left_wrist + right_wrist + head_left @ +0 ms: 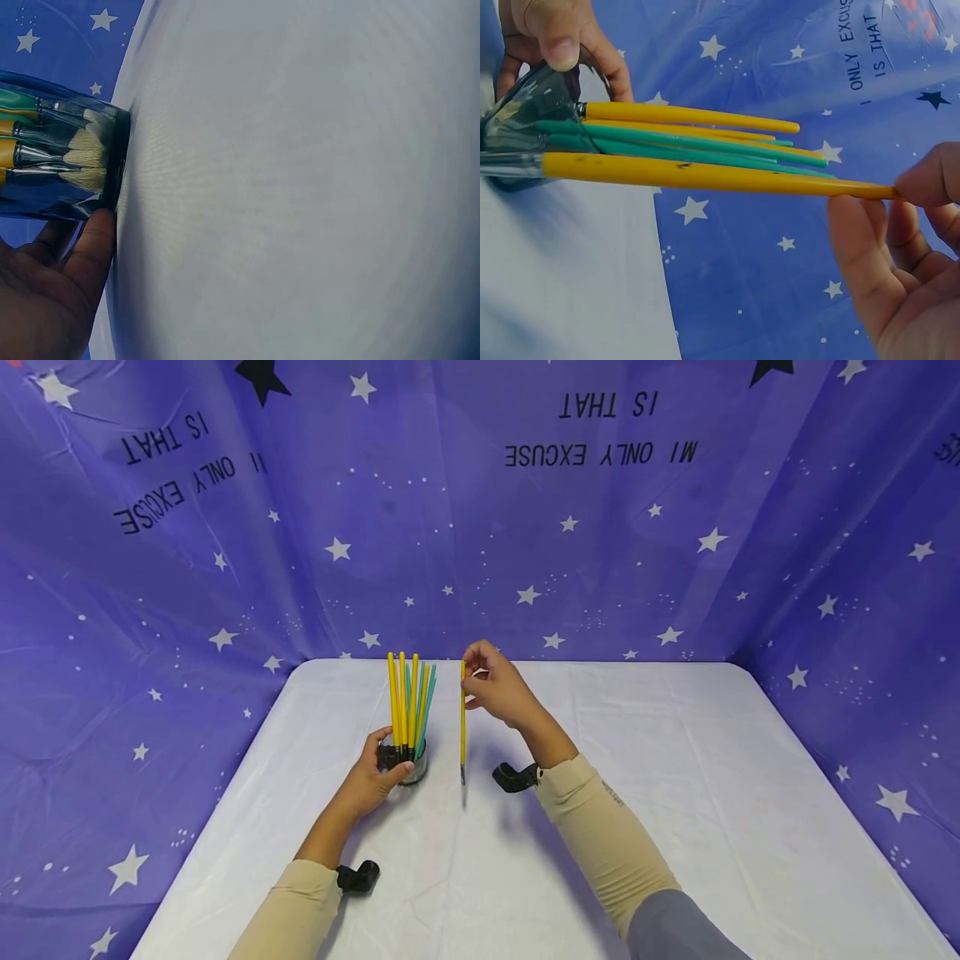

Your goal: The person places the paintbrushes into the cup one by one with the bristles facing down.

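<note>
My left hand [372,777] grips a clear glass [419,766] on the white table, fingers and thumb around its side. Several paintbrushes [402,702] with yellow and teal handles stand in the glass, bristles down, as the left wrist view shows. To the right of the glass, my right hand [495,683] pinches a single yellow paintbrush [462,727] near the top of its handle. That brush hangs upright with its bristle end low over the tabletop. In the right wrist view its yellow handle [682,172] passes in front of the brushes in the glass.
A white cloth [675,793] covers the table. Purple curtains [480,527] with stars and printed words rise behind and at both sides. A black wrist camera [358,877] sits on the left wrist, and another black camera [515,777] on the right.
</note>
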`<action>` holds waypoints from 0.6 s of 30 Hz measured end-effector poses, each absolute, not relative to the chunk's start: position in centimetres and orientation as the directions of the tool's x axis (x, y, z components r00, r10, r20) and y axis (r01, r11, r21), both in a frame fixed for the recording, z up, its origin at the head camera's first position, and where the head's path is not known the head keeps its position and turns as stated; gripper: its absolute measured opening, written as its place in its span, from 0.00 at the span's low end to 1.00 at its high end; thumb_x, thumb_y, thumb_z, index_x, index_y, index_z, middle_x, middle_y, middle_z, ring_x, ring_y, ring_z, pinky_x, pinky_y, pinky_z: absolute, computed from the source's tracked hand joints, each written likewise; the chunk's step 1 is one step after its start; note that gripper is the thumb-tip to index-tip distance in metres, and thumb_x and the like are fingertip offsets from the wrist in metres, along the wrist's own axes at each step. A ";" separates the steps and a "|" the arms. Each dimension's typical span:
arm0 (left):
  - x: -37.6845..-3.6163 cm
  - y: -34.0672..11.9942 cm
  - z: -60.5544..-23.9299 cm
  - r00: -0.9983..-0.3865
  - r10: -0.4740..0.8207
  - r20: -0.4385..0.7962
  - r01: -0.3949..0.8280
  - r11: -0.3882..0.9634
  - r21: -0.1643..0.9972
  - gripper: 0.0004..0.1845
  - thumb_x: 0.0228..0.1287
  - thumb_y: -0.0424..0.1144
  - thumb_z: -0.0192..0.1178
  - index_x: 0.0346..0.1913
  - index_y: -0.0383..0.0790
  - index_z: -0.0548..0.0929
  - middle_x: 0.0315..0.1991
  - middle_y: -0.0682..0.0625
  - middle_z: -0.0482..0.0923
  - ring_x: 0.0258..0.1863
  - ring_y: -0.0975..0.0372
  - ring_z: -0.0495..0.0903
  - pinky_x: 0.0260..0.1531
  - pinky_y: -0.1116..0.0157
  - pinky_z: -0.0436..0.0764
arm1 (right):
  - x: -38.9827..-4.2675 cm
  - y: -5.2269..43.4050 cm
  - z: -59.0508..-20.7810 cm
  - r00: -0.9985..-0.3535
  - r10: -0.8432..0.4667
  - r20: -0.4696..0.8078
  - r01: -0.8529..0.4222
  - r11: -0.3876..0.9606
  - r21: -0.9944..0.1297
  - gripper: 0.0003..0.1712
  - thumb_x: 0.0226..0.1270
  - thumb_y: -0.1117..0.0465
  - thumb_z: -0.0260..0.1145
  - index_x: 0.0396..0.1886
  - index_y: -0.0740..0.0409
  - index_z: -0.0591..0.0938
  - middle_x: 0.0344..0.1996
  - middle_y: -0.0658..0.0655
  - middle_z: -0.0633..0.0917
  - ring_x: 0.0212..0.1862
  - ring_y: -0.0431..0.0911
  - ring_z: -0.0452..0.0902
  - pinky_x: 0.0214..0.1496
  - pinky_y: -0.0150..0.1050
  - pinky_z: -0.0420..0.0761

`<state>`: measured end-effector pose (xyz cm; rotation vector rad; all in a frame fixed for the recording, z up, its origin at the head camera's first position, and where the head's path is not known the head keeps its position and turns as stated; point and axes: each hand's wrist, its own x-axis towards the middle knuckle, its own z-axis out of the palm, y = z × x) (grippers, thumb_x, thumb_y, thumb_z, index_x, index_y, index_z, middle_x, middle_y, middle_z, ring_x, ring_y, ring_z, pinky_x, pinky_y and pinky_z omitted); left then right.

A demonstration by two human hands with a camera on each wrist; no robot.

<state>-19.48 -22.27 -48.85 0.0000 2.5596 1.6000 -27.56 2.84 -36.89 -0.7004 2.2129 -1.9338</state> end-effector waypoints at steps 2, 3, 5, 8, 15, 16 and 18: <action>-19.5 -22.3 -48.9 -0.993 0.061 -0.104 -0.067 0.440 0.896 0.44 0.65 0.47 0.66 0.76 0.51 0.50 0.74 0.33 0.55 0.72 0.41 0.56 0.67 0.41 0.56 | -27.6 2.7 -36.7 -0.893 -0.388 0.229 -0.269 0.053 -0.962 0.14 0.64 0.74 0.56 0.48 0.62 0.69 0.37 0.59 0.72 0.35 0.50 0.77 0.35 0.52 0.84; -19.6 -22.3 -48.9 -0.993 0.059 -0.103 -0.067 0.440 0.896 0.44 0.65 0.47 0.66 0.76 0.52 0.51 0.74 0.33 0.55 0.72 0.41 0.57 0.67 0.41 0.56 | -27.6 2.6 -36.6 -0.896 -0.372 0.244 -0.276 0.037 -0.960 0.14 0.64 0.74 0.56 0.48 0.62 0.69 0.37 0.58 0.73 0.35 0.50 0.77 0.35 0.51 0.84; -19.6 -22.2 -48.8 -0.993 0.059 -0.102 -0.066 0.440 0.896 0.44 0.65 0.47 0.66 0.76 0.51 0.51 0.73 0.33 0.55 0.71 0.41 0.57 0.67 0.41 0.56 | -27.7 2.3 -36.5 -0.901 -0.336 0.274 -0.291 0.000 -0.957 0.14 0.64 0.74 0.56 0.48 0.63 0.69 0.37 0.58 0.73 0.34 0.49 0.77 0.34 0.49 0.84; -19.6 -22.1 -48.9 -0.993 0.054 -0.103 -0.069 0.439 0.896 0.44 0.65 0.47 0.67 0.76 0.51 0.51 0.73 0.33 0.57 0.70 0.41 0.59 0.67 0.42 0.57 | -27.8 1.9 -36.3 -0.906 -0.288 0.310 -0.310 -0.046 -0.950 0.14 0.65 0.76 0.56 0.47 0.62 0.68 0.36 0.57 0.72 0.34 0.48 0.78 0.33 0.45 0.84; -19.5 -22.2 -48.9 -0.992 0.056 -0.115 -0.079 0.439 0.895 0.45 0.64 0.49 0.67 0.76 0.52 0.50 0.73 0.32 0.57 0.70 0.41 0.59 0.66 0.41 0.58 | -27.5 1.1 -36.0 -0.902 -0.200 0.382 -0.357 -0.147 -0.922 0.15 0.65 0.78 0.56 0.48 0.62 0.67 0.37 0.57 0.71 0.34 0.47 0.76 0.35 0.42 0.84; -19.5 -22.2 -48.9 -0.992 0.056 -0.113 -0.077 0.437 0.896 0.45 0.64 0.48 0.67 0.76 0.52 0.50 0.73 0.32 0.57 0.71 0.41 0.59 0.66 0.41 0.57 | -27.4 0.9 -36.0 -0.901 -0.193 0.390 -0.363 -0.160 -0.918 0.16 0.65 0.78 0.56 0.49 0.63 0.67 0.37 0.57 0.71 0.34 0.47 0.76 0.35 0.42 0.84; -19.5 -22.2 -49.0 -0.992 0.056 -0.113 -0.077 0.437 0.896 0.45 0.64 0.48 0.67 0.76 0.52 0.50 0.73 0.32 0.57 0.71 0.41 0.59 0.67 0.41 0.57 | -27.3 0.6 -36.1 -0.897 -0.184 0.401 -0.373 -0.171 -0.912 0.16 0.65 0.78 0.56 0.50 0.65 0.67 0.37 0.56 0.71 0.34 0.46 0.76 0.36 0.43 0.85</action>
